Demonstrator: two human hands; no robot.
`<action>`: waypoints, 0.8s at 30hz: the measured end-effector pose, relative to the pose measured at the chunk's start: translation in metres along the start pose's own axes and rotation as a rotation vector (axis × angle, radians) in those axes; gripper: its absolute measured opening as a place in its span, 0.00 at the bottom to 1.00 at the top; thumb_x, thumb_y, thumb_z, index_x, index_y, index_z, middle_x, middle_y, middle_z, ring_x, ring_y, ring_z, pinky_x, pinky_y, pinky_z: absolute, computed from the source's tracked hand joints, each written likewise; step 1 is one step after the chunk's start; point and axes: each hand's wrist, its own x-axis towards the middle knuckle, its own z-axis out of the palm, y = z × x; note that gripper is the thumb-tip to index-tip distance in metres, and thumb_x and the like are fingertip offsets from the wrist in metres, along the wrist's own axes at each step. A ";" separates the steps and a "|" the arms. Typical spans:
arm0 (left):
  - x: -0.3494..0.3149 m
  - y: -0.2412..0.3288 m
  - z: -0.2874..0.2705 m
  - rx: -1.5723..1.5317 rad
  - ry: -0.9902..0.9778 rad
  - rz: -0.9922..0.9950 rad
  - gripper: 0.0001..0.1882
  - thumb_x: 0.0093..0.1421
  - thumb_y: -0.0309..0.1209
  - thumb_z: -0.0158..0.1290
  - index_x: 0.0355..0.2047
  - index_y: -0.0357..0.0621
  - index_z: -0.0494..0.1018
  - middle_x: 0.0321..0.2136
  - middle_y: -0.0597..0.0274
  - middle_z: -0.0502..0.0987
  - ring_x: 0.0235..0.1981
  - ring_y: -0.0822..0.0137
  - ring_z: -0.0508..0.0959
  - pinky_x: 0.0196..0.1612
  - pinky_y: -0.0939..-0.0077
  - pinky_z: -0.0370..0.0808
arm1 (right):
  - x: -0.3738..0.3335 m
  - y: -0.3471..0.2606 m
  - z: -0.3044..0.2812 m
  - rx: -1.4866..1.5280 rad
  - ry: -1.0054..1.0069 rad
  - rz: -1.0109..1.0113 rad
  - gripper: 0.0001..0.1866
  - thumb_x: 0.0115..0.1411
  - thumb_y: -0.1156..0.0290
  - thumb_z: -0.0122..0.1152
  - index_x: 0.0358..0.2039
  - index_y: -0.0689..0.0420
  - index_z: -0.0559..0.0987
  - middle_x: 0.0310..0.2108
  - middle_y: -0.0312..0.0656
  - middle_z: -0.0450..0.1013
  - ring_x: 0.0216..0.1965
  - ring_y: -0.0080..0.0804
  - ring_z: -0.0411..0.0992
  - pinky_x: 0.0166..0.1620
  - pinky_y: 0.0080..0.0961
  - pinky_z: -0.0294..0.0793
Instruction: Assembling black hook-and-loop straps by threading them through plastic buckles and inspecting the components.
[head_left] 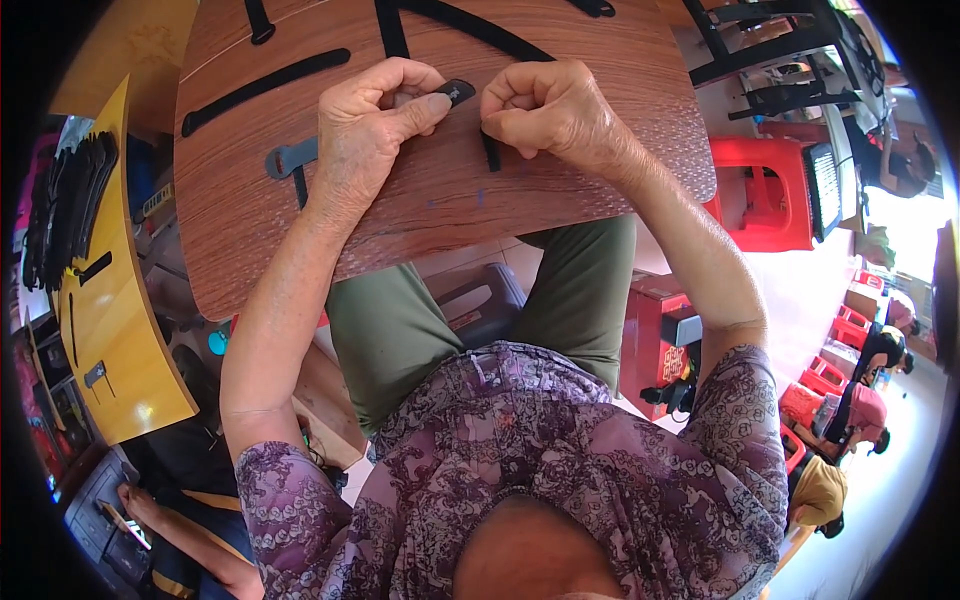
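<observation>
Above the brown wood-grain table (560,190), my left hand (375,125) is closed on the rounded end of a black strap (458,92), thumb on top. A small pale mark shows on that end. My right hand (550,112) is pinched just to its right, with a narrow black strip (491,150) hanging below its fingers. Whether this strip belongs to the strap in my left hand, I cannot tell. Beside my left wrist lies a grey strap piece (292,157) with a round holed end, partly hidden by the forearm.
Several black straps lie across the table, one long one (265,90) at the left. A yellow table (120,370) at far left bears a stack of black straps (75,205). A red stool (765,195) stands right. Other people (860,415) sit farther off; another person's arm (185,535) shows lower left.
</observation>
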 end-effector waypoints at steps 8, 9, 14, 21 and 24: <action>0.000 -0.002 0.000 0.028 -0.008 0.039 0.05 0.51 0.20 0.59 0.30 0.38 0.77 0.21 0.72 0.74 0.22 0.83 0.69 0.25 0.90 0.64 | 0.012 0.007 0.000 -0.123 0.072 -0.028 0.04 0.47 0.79 0.57 0.24 0.66 0.77 0.15 0.36 0.71 0.18 0.17 0.68 0.23 0.16 0.69; 0.000 -0.001 0.000 0.029 -0.006 0.032 0.05 0.51 0.21 0.59 0.30 0.39 0.77 0.21 0.72 0.74 0.22 0.83 0.69 0.25 0.90 0.64 | 0.014 0.005 0.001 -0.175 0.066 -0.024 0.04 0.47 0.78 0.57 0.24 0.66 0.77 0.14 0.37 0.71 0.18 0.18 0.68 0.23 0.17 0.70; -0.001 -0.003 0.000 0.032 -0.011 0.024 0.06 0.51 0.21 0.59 0.30 0.39 0.77 0.22 0.72 0.74 0.22 0.83 0.69 0.25 0.90 0.64 | 0.018 0.001 0.003 -0.221 0.044 0.016 0.04 0.48 0.78 0.57 0.25 0.66 0.76 0.16 0.35 0.70 0.18 0.16 0.66 0.22 0.16 0.65; 0.000 -0.005 0.001 0.017 -0.025 0.018 0.06 0.50 0.20 0.59 0.31 0.39 0.77 0.22 0.72 0.74 0.22 0.83 0.68 0.25 0.90 0.64 | 0.020 0.001 0.010 -0.551 0.143 -0.124 0.06 0.44 0.76 0.59 0.20 0.67 0.77 0.17 0.54 0.72 0.22 0.43 0.75 0.29 0.33 0.74; 0.000 -0.005 0.001 0.012 -0.023 0.022 0.06 0.50 0.20 0.59 0.31 0.39 0.77 0.22 0.72 0.74 0.22 0.84 0.68 0.25 0.90 0.64 | 0.018 -0.003 0.012 -0.540 0.147 -0.073 0.07 0.43 0.75 0.60 0.22 0.67 0.77 0.19 0.57 0.72 0.25 0.50 0.75 0.32 0.37 0.74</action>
